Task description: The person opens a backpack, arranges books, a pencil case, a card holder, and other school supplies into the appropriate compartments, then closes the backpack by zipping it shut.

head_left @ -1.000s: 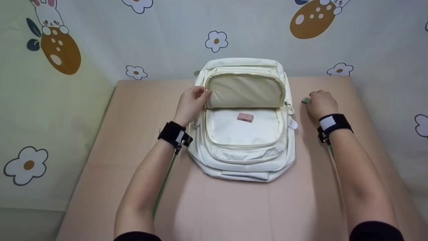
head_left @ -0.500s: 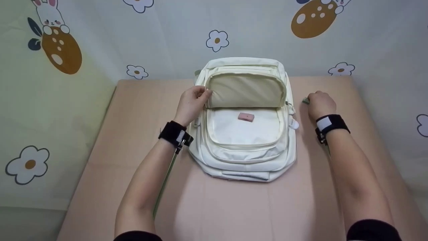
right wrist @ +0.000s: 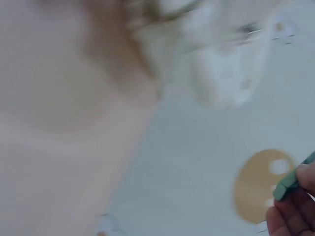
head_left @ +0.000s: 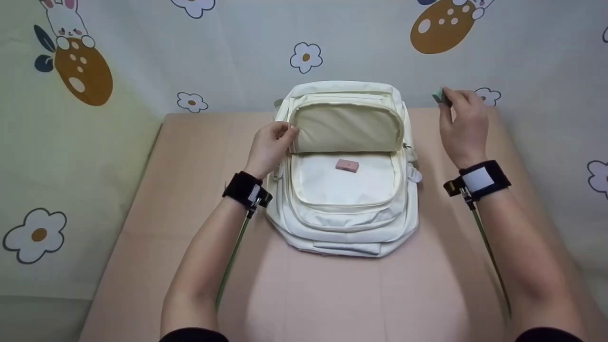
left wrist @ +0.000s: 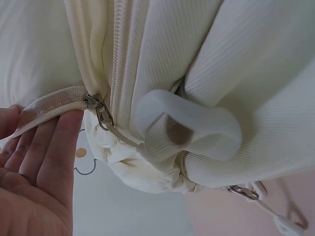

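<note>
A white backpack (head_left: 351, 240) lies on the table, its front pocket unzipped and the flap (head_left: 349, 128) folded up to show a beige lining. On the white inside of that pocket rests a small pink block (head_left: 347, 166). My left hand (head_left: 270, 145) pinches the flap's left edge between thumb and fingers; the left wrist view shows the zipper pull (left wrist: 100, 109) close by the fingertips. To the right of the backpack, raised above the table's back edge, my right hand (head_left: 465, 126) pinches a small green block (right wrist: 288, 184) between thumb and fingers.
A pink-beige cloth covers the table (head_left: 323, 299). Behind and beside it hangs a pale curtain (head_left: 247, 57) printed with flowers and rabbits. A white buckle (head_left: 414, 175) sticks out at the backpack's right side.
My right hand has lifted from the table with the green block, moving up and towards the back. The left hand keeps its hold on the flap, and the pink block stays in place.
</note>
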`<state>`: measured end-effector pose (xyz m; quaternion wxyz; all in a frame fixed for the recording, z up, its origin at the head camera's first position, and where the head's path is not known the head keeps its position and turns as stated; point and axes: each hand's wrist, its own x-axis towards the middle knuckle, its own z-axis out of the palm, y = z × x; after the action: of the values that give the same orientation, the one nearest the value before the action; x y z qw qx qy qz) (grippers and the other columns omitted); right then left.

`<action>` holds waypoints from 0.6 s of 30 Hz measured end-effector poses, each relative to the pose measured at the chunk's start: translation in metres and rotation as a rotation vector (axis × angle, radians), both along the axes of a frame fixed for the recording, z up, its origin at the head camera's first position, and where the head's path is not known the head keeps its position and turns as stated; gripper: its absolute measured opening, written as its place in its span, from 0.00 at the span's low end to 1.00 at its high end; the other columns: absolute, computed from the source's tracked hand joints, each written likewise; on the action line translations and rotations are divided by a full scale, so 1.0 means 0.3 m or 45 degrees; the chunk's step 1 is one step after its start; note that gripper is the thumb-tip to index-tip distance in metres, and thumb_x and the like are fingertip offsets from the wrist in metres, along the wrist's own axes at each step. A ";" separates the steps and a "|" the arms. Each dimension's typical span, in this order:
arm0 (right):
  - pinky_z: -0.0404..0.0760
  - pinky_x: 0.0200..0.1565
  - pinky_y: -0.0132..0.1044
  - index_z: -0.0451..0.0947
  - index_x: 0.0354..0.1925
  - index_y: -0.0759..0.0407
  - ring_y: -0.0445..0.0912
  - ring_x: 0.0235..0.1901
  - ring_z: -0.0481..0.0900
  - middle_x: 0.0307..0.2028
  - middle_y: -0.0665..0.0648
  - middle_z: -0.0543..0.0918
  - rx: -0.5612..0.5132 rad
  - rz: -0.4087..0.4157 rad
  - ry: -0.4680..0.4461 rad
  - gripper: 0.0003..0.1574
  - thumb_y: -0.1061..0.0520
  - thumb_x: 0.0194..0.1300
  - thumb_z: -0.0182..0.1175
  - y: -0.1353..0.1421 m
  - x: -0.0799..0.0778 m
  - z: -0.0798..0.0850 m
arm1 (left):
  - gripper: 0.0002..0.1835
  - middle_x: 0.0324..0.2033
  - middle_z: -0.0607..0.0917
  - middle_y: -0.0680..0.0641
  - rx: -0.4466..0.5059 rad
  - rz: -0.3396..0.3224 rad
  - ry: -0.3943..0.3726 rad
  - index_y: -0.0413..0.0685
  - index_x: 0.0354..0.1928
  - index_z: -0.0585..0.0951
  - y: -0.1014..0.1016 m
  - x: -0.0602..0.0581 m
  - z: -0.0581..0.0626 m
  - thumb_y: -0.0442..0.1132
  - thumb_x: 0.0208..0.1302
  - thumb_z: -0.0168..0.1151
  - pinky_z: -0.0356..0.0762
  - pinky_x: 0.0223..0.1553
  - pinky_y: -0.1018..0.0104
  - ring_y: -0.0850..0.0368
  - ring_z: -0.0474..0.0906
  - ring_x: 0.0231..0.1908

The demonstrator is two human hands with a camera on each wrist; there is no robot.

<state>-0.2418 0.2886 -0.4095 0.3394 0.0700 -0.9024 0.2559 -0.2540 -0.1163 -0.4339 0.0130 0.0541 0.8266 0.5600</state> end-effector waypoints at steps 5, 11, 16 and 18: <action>0.78 0.52 0.42 0.82 0.59 0.64 0.55 0.51 0.80 0.49 0.65 0.83 -0.018 0.205 0.277 0.18 0.61 0.74 0.60 -0.139 0.085 0.109 | 0.13 0.35 0.87 0.48 0.016 0.004 0.004 0.45 0.48 0.85 -0.002 0.001 -0.001 0.47 0.74 0.62 0.77 0.30 0.67 0.53 0.78 0.31; 0.77 0.47 0.40 0.83 0.57 0.65 0.57 0.47 0.80 0.48 0.64 0.84 0.079 0.524 0.334 0.18 0.67 0.70 0.64 -0.285 0.166 0.160 | 0.13 0.36 0.88 0.49 -0.002 0.003 0.000 0.46 0.48 0.86 -0.002 0.000 0.001 0.47 0.74 0.62 0.77 0.32 0.67 0.55 0.79 0.32; 0.78 0.44 0.43 0.84 0.56 0.65 0.55 0.45 0.80 0.47 0.63 0.84 0.189 0.727 0.214 0.17 0.67 0.70 0.64 -0.374 0.207 0.158 | 0.13 0.37 0.88 0.50 -0.011 0.005 -0.004 0.46 0.48 0.86 -0.001 0.000 0.001 0.47 0.74 0.62 0.78 0.33 0.66 0.55 0.80 0.33; 0.80 0.44 0.44 0.85 0.54 0.65 0.54 0.44 0.81 0.45 0.61 0.84 0.274 0.793 0.132 0.15 0.64 0.71 0.63 -0.400 0.216 0.147 | 0.13 0.36 0.88 0.49 -0.005 0.006 -0.011 0.46 0.48 0.86 -0.001 0.000 0.000 0.48 0.74 0.62 0.77 0.32 0.66 0.55 0.79 0.32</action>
<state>-0.1769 0.1684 -0.3655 0.2811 0.3908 -0.8411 0.2467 -0.2541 -0.1165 -0.4338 0.0151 0.0496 0.8278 0.5587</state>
